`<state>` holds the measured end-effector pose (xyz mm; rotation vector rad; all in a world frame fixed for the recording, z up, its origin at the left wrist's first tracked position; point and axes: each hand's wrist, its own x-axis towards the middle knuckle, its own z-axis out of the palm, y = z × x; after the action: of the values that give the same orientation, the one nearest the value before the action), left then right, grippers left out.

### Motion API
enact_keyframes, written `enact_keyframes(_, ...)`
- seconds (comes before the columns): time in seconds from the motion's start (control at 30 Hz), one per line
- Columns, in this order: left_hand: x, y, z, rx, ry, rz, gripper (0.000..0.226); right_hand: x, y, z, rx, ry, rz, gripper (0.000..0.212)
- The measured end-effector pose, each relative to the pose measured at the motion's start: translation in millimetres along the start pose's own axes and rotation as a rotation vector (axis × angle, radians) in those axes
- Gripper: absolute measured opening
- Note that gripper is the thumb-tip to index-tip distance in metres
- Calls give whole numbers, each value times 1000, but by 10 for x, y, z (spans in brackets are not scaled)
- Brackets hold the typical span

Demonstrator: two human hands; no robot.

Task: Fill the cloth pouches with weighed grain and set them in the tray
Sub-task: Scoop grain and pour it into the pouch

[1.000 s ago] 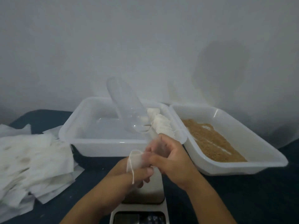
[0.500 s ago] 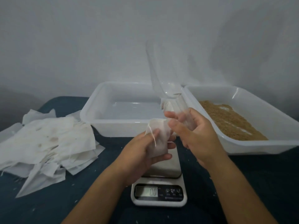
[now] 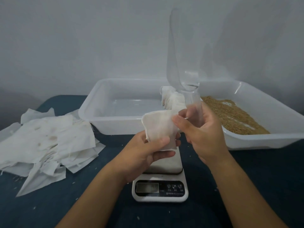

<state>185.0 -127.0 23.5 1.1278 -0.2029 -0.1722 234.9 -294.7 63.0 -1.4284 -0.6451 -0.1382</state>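
My left hand grips a white cloth pouch above the kitchen scale. My right hand holds the handle of a clear plastic scoop that stands upright, bowl upward, and its fingertips touch the pouch's upper right corner. A white tray at the back holds a few filled pouches in its right corner. To the right, a second white tray holds brown grain.
A heap of flat white pouches lies on the dark blue table at the left. Stray grains dot the tabletop around the scale. A pale wall stands close behind the trays.
The view has shifted, so everything sits lower and farther left. The scoop has swung from leaning left to upright. The pouch has spread wider between both hands.
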Motion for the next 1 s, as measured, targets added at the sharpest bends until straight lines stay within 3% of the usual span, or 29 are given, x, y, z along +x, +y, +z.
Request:
enact_keyframes(0.13, 18, -53, -14, 37, 41, 9, 26, -9, 8, -41, -17, 33, -31, 27)
enact_keyframes(0.3, 20, -74, -29, 170, 69, 47, 38, -9, 24, -54, -35, 55, -1, 19)
enact_keyframes(0.47, 46, -97, -36, 233, 151, 96, 31, -6, 41, -77, -44, 53, 14, 19)
enact_keyframes(0.7, 41, -91, -77, 325, 134, 134, 39, 14, 94, -114, -60, 37, 41, 22)
enact_keyframes(0.87, 62, -43, -149, 406, 304, 172, 14, 21, 158, -139, -150, -17, 105, 22)
enact_keyframes(1.0, 40, 17, -202, 401, 281, 120, 8, 20, 223, -203, -204, -116, 177, 26)
